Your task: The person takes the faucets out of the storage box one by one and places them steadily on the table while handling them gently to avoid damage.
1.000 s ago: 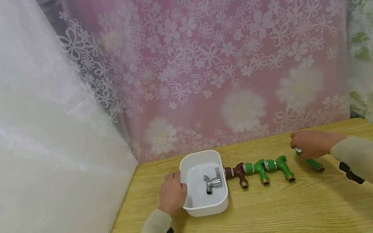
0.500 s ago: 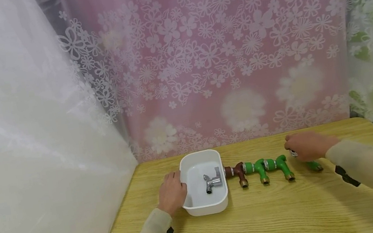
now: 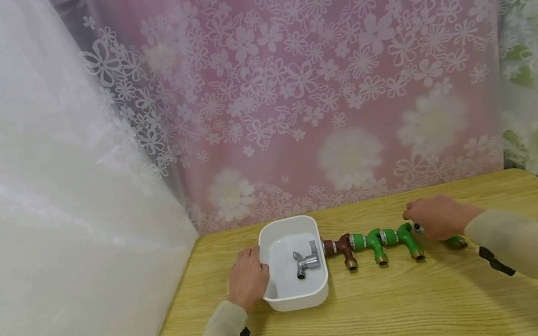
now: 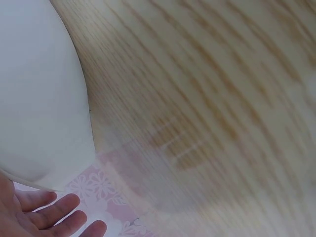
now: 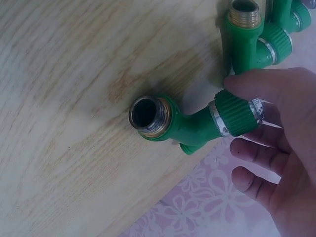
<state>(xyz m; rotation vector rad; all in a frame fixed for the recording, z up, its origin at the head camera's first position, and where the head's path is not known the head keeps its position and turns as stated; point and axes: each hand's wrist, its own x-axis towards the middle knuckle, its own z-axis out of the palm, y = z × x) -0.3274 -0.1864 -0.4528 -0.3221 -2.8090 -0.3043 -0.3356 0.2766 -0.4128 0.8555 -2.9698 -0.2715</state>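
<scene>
At the left side of the white basin (image 3: pixel 299 303), my left hand (image 3: pixel 248 277) holds the rim, part of the hand overlapping it. In the left wrist view its fingers (image 4: pixel 59 212) show below the basin wall, while the thumb is hidden. My right hand (image 3: pixel 441 217) pinches the ribbed collar of a green tap (image 5: pixel 195 128) between thumb and fingers. That tap's threaded spout points away from the hand, and in the head view the hand covers most of it. Just left of the hand lies another green tap (image 3: pixel 410 243).
A chrome tap (image 3: pixel 308 263) lies inside the basin. From the basin's right side, a brown tap (image 3: pixel 348 251) and a green tap (image 3: pixel 376 247) continue the row. All stand on a wooden table (image 3: pixel 373 320), with a floral curtain (image 3: pixel 331 96) behind.
My right hand has moved left and slightly down with the collar end of the green tap, closer to the row. The left hand, basin and other taps have stayed put.
</scene>
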